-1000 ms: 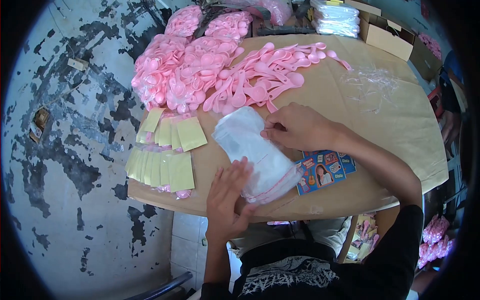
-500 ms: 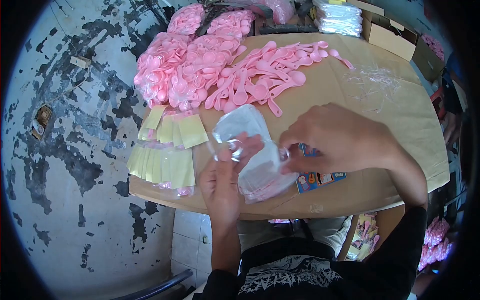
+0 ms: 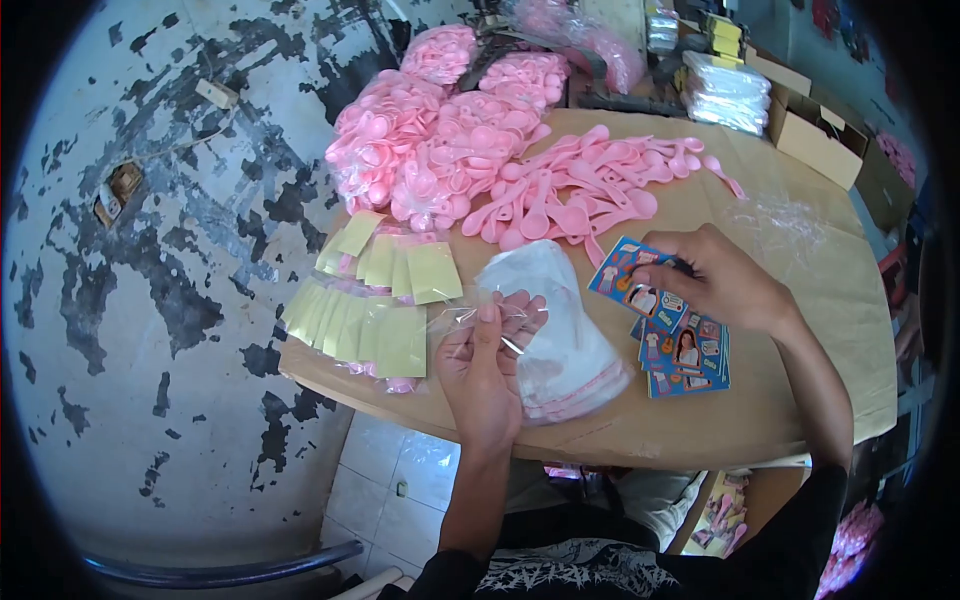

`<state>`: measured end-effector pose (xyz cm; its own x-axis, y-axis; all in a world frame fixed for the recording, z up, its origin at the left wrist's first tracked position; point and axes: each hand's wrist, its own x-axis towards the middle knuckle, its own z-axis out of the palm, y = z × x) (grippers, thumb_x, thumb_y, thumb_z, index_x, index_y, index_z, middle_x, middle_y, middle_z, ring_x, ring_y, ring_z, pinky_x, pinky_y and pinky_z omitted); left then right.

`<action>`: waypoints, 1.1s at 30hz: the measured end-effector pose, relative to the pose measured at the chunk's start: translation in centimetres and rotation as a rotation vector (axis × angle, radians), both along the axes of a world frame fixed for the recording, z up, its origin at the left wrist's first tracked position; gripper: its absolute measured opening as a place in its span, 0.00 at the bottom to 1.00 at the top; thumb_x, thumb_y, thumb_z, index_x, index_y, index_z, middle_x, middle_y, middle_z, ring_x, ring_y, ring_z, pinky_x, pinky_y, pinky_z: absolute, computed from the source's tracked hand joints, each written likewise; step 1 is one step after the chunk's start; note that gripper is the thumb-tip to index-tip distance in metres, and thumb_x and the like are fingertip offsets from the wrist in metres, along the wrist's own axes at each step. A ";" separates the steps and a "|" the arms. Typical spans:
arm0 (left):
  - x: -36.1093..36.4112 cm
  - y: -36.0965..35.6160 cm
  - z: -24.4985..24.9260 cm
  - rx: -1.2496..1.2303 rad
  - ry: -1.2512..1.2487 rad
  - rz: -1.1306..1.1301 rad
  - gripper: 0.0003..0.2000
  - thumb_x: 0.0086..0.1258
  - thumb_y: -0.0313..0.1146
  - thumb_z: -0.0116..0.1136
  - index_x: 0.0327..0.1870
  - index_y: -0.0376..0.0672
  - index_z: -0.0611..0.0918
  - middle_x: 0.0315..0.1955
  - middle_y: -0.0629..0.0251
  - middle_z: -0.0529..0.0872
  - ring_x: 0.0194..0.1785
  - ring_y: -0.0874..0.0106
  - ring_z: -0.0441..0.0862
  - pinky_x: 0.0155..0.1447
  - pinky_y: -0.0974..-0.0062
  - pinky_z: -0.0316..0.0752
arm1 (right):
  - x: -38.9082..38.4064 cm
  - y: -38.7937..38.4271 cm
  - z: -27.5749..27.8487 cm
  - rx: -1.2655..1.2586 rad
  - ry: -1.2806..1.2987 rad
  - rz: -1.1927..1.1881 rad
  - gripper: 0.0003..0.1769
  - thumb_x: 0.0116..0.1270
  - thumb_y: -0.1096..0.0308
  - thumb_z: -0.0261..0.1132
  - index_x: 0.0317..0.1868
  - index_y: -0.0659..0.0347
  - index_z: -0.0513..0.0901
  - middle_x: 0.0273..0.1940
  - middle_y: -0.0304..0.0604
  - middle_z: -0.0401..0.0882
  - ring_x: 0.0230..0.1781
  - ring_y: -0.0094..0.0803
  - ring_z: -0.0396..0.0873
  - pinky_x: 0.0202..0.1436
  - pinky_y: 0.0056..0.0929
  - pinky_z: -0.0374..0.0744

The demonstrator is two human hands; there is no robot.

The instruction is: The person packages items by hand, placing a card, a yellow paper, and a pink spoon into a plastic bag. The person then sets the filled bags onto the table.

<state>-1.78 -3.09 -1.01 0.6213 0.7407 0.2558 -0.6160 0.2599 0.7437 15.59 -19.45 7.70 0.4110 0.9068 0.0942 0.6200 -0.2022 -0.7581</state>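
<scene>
My left hand [image 3: 482, 385] pinches a small clear plastic bag [image 3: 455, 314] between thumb and fingers, over the left edge of a stack of clear plastic bags [image 3: 565, 345]. In my right hand [image 3: 722, 280] is a blue printed card [image 3: 618, 278], held by its right part above the table. Just below that hand lies a pile of similar blue cards [image 3: 690, 375]. Packed clear bags with pale yellow cards [image 3: 433, 274] and bits of pink showing lie in overlapping rows to the left of my left hand.
Loose pink spoons [image 3: 570, 215] are heaped across the table's far side, beside bulging bags of pink spoons [image 3: 385, 130]. Plastic scraps [image 3: 785, 225] lie at the right. An open cardboard box [image 3: 815, 130] and stacked plastic packs [image 3: 728, 90] stand at the back. Another box below holds packed spoons [image 3: 722, 515].
My right hand has come away from the bags and lifted a blue card off the pile. My left hand still holds the clear bag. The view has shifted, so the table appears lower and further right.
</scene>
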 end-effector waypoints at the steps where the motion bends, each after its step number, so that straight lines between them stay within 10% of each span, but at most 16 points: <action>1: 0.0 0.1 0.0 -0.019 -0.027 -0.001 0.13 0.80 0.33 0.51 0.53 0.31 0.77 0.45 0.51 0.86 0.48 0.60 0.87 0.57 0.60 0.84 | -0.7 0.2 0.4 0.024 0.127 -0.075 0.08 0.74 0.67 0.63 0.45 0.64 0.82 0.32 0.39 0.84 0.24 0.23 0.82 0.24 0.23 0.79; 10: 0.2 -0.9 0.8 -0.045 0.034 0.045 0.16 0.79 0.32 0.53 0.58 0.27 0.77 0.52 0.43 0.84 0.53 0.59 0.86 0.59 0.63 0.83 | -2.7 1.2 -2.0 0.129 0.000 0.122 0.09 0.73 0.69 0.63 0.49 0.64 0.81 0.28 0.37 0.83 0.21 0.17 0.76 0.25 0.21 0.75; 19: -0.6 -1.5 0.3 0.160 0.153 -0.018 0.17 0.79 0.33 0.55 0.58 0.28 0.80 0.47 0.56 0.87 0.49 0.75 0.83 0.58 0.77 0.77 | -3.9 0.5 -0.4 -0.021 -0.001 0.155 0.07 0.71 0.70 0.65 0.43 0.65 0.85 0.22 0.37 0.80 0.21 0.17 0.74 0.27 0.25 0.75; 27: -1.3 -2.0 1.7 0.260 0.125 -0.160 0.17 0.79 0.33 0.51 0.56 0.25 0.79 0.58 0.42 0.81 0.59 0.60 0.82 0.62 0.64 0.78 | -5.3 1.3 -3.1 0.328 0.139 0.212 0.15 0.70 0.70 0.67 0.56 0.58 0.84 0.29 0.46 0.85 0.25 0.21 0.77 0.31 0.24 0.75; 33: -2.3 -0.9 1.6 0.268 0.073 -0.313 0.18 0.79 0.34 0.52 0.59 0.26 0.78 0.63 0.45 0.77 0.62 0.65 0.78 0.66 0.65 0.73 | -5.5 1.4 -1.8 0.137 0.161 0.269 0.16 0.68 0.70 0.68 0.56 0.60 0.84 0.37 0.50 0.87 0.29 0.22 0.81 0.35 0.25 0.77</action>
<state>-4.10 -3.98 0.55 0.8294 0.4266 0.3606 -0.4812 0.2177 0.8492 10.07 -18.03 5.93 0.1782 0.9681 0.1763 0.5072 0.0632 -0.8595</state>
